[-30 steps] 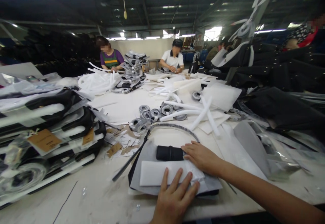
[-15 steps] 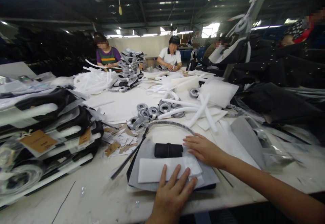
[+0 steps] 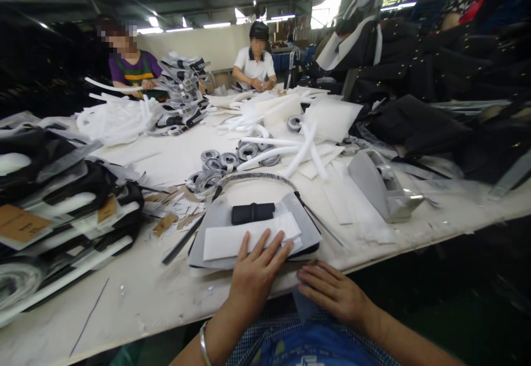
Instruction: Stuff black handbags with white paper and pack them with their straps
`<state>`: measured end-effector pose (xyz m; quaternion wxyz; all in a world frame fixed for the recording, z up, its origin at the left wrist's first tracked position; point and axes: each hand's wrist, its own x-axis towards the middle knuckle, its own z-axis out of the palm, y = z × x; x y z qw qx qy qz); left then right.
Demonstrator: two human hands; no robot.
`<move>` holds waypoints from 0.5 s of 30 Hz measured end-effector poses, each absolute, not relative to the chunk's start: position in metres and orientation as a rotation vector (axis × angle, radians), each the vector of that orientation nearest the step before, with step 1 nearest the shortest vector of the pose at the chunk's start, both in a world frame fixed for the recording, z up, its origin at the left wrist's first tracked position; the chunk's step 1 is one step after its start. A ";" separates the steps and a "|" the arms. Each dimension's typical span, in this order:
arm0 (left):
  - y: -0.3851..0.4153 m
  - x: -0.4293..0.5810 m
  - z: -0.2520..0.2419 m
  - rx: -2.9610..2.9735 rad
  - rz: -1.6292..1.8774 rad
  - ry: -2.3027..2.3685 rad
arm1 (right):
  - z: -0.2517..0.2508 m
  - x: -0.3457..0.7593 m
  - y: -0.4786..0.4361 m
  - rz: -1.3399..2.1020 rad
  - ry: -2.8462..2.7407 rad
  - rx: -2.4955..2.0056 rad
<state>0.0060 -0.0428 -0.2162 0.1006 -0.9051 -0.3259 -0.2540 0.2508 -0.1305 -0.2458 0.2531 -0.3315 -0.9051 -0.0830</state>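
Note:
A black bag (image 3: 305, 249) lies flat before me, mostly covered by a grey-white sheet (image 3: 213, 219). Its wrapped handle (image 3: 265, 176) arches away at the far side. On the sheet rests a small black roll (image 3: 253, 213) with a band round its middle. Nearer to me is a folded piece of white foam (image 3: 226, 240). My left hand (image 3: 257, 266) lies on the foam's near edge, fingers spread. My right hand (image 3: 332, 288) is at the table's front edge, right of the bag, its fingers stretched out and nothing visible in them.
Finished-looking black bags with brown tags (image 3: 25, 222) are stacked at left. Coiled wrapped straps (image 3: 229, 160) and white foam tubes (image 3: 307, 147) lie beyond the bag. A tape dispenser (image 3: 381, 186) stands at right. Two co-workers (image 3: 255, 64) sit across the table (image 3: 136, 294).
My right hand has drawn back from the far right of the bag to the table's front edge. My left hand stays on the foam. The view has shifted right and down.

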 end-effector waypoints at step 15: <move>-0.050 0.010 -0.219 -2.617 -0.781 -0.982 | -0.217 0.221 -0.147 -0.078 -2.309 -0.860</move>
